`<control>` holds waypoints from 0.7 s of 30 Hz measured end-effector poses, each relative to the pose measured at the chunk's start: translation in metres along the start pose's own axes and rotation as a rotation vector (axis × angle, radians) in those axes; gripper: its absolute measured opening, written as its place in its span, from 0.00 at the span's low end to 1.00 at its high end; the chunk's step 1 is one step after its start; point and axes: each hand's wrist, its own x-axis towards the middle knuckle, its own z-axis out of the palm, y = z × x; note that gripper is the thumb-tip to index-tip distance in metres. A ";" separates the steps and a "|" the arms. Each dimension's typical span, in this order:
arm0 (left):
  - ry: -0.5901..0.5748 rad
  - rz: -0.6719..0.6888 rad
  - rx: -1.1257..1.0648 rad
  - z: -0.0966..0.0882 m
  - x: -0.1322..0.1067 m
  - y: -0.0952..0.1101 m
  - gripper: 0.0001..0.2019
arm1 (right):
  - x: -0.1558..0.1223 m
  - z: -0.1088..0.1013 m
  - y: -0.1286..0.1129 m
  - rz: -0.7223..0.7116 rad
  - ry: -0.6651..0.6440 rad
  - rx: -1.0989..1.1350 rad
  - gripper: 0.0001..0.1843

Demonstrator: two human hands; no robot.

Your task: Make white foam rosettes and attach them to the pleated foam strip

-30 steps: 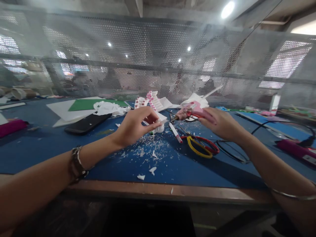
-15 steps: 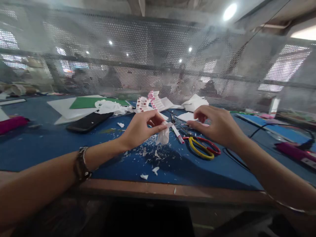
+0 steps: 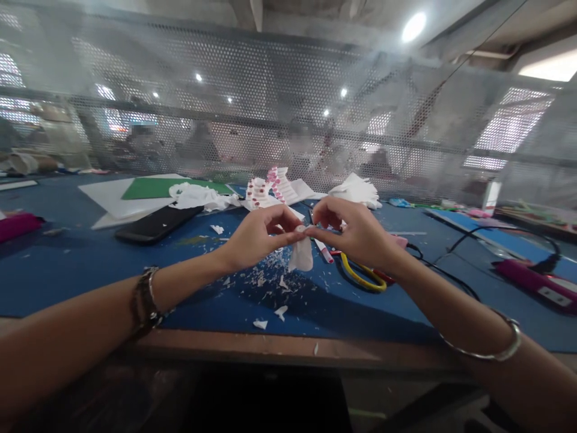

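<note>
My left hand point(image 3: 259, 236) and my right hand point(image 3: 354, 231) meet above the blue table point(image 3: 67, 270), both pinching the top of a small white folded paper piece point(image 3: 301, 254) that hangs down between them. The fingers of both hands are closed on it. Under the hands lie several white paper scraps point(image 3: 270, 282). Yellow-and-red scissors point(image 3: 360, 275) and a white marker with a red tip point(image 3: 323, 249) rest on the table just below my right hand.
A black phone point(image 3: 155, 224) lies at the left, beside white and green sheets point(image 3: 148, 189) and crumpled white paper point(image 3: 201, 195). White folded paper pieces with red dots point(image 3: 274, 186) sit behind the hands. A pink device with a black cable point(image 3: 536, 279) lies at the right. A perforated screen point(image 3: 288, 120) closes off the back.
My right hand put down the pink tool it held a second ago and came left to pinch the white paper piece together with my left hand, which lifted the piece slightly.
</note>
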 end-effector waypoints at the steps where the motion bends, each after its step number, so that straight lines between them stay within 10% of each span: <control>1: -0.005 0.005 0.003 0.000 0.000 0.000 0.07 | 0.000 0.000 0.000 0.006 0.003 0.010 0.10; 16: -0.072 0.079 -0.013 0.000 -0.001 0.002 0.04 | -0.003 0.000 0.001 0.049 -0.001 0.143 0.06; 21: 0.035 0.059 0.029 0.000 0.000 0.000 0.06 | -0.009 -0.002 -0.003 -0.033 0.302 -0.049 0.05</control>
